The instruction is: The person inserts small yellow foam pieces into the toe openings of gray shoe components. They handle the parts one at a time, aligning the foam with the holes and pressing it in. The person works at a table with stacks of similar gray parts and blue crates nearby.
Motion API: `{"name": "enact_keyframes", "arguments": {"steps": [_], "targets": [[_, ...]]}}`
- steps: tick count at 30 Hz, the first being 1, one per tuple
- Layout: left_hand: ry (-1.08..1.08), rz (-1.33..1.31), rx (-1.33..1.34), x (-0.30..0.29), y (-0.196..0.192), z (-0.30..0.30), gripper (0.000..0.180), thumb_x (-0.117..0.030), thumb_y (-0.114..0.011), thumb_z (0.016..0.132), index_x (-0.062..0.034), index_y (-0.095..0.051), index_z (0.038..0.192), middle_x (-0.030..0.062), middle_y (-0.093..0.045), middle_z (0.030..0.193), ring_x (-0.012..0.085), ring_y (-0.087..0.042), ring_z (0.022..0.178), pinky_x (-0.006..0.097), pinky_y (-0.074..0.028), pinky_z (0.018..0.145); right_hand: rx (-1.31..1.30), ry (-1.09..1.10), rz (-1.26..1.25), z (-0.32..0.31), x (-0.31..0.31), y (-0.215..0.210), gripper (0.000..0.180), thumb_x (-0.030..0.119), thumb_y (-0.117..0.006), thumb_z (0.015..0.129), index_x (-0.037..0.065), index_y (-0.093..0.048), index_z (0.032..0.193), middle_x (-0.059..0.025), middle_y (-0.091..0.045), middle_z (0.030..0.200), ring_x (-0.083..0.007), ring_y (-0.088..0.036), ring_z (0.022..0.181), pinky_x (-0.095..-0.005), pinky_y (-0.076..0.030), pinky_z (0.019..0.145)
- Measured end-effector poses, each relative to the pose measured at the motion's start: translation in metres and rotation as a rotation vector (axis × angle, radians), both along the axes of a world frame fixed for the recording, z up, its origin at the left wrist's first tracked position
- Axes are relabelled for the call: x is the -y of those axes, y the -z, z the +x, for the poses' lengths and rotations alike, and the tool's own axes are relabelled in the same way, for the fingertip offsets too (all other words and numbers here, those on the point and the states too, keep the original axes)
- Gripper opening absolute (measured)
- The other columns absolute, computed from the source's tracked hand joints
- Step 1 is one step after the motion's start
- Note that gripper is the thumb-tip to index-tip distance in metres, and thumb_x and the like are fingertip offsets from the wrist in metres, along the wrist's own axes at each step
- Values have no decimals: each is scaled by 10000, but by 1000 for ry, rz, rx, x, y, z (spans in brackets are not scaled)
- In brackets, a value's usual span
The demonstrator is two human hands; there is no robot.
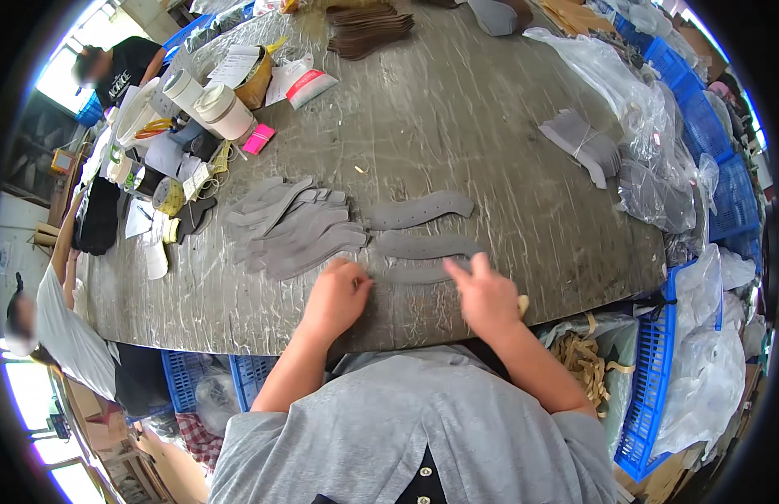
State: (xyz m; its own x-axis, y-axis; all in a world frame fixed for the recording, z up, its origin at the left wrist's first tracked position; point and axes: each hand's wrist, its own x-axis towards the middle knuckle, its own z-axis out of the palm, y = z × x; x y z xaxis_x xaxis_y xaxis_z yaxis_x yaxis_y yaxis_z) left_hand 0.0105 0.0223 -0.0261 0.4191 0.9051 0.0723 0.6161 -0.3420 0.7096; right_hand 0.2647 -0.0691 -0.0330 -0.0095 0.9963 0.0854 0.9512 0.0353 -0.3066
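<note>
Three grey curved strips lie in a column in front of me: a far strip (423, 210) with small holes along it, a middle strip (427, 245), and a near strip (410, 275). My left hand (337, 296) is closed, its fingers curled beside the near strip's left end; what they pinch, if anything, is hidden. My right hand (487, 298), slightly blurred, is closed at that strip's right end. A pale rounded end (524, 304) sticks out by its outer side, the rest hidden. Beyond my left hand spreads a loose pile of similar grey pieces (297, 227).
On the worn table (482, 109) stand white tubs (224, 113) and a tape roll (167, 196) at left. A tied grey bundle (581, 143) lies right, brown stacked pieces (368, 29) far. Blue crates (650, 395) and plastic bags line the right edge. Another person (125, 71) is far left.
</note>
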Motion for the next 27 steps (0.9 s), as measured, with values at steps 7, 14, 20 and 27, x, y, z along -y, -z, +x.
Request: {"name": "enact_keyframes", "arguments": {"steps": [7, 14, 20, 27], "targets": [[-68, -177, -36, -3, -34, -19, 123, -90, -720, 820, -4, -689, 902, 146, -660, 805, 242, -618, 654, 348, -495, 603, -219, -17, 201, 11, -5, 4, 223, 71, -689, 794, 124, -726, 1007, -76, -559, 914, -285, -640, 667, -411, -526, 574], [203, 38, -119, 8, -8, 51, 228, -192, -730, 838, -41, -674, 1000, 157, -650, 1046, 366, -651, 824, 426, -536, 722, -232, -131, 132, -11, -11, 3, 245, 69, -695, 791, 109, -692, 1032, -66, -578, 970, -285, -655, 710, -402, -538, 609], [246, -99, -216, 9, -4, 54, 173, -165, -703, 837, -34, -658, 942, 177, -668, 969, 383, -654, 891, 443, -529, 750, -173, -37, 218, 3, -30, -11, 309, 80, -648, 847, 129, -688, 1149, -90, -617, 1200, -303, -684, 745, -412, -550, 645], [168, -174, -168, -7, -29, -23, 205, -72, -668, 822, -27, -692, 1021, 188, -690, 931, 363, -665, 874, 406, -528, 770, -159, -89, 155, 18, -30, 5, 312, 92, -661, 831, 123, -704, 1138, -103, -605, 1248, -313, -687, 775, -411, -552, 658]]}}
